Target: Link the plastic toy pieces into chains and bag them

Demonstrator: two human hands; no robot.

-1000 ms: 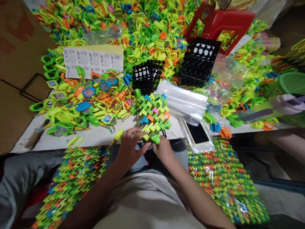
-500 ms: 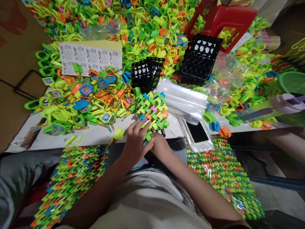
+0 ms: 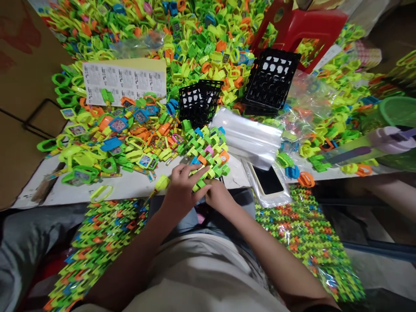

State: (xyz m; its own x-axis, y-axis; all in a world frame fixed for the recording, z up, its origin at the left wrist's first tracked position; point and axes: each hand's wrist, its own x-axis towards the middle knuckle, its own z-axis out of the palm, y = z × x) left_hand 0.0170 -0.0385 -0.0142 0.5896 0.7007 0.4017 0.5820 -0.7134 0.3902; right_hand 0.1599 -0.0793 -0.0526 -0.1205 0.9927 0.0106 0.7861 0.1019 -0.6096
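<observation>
A black tray filled with rows of plastic toy watches (image 3: 208,149), mostly green and yellow with some orange, blue and pink, lies at the table's near edge. My left hand (image 3: 182,187) is closed around its near left corner, fingers over the watches and thumb by a green toy watch (image 3: 199,186). At the near edge my right hand (image 3: 219,196) is curled against the tray, its fingertips partly hidden by the watches. Loose toy watches (image 3: 133,134) and thin printed sticks are heaped to the left. A yellow-green watch (image 3: 161,183) lies beside my left hand.
Behind the filled tray stand black trays (image 3: 198,104) and another black stack (image 3: 271,80). Clear plastic bags (image 3: 248,136), a phone (image 3: 268,180), a label sheet (image 3: 125,80), a red stool (image 3: 312,32) and a bottle (image 3: 367,145) surround it. Packed watches (image 3: 302,242) lie below the table.
My left hand has shifted slightly down and left along the tray's near corner, its fingers drawn in a little. My right hand stays at the near edge, and the view has moved slightly.
</observation>
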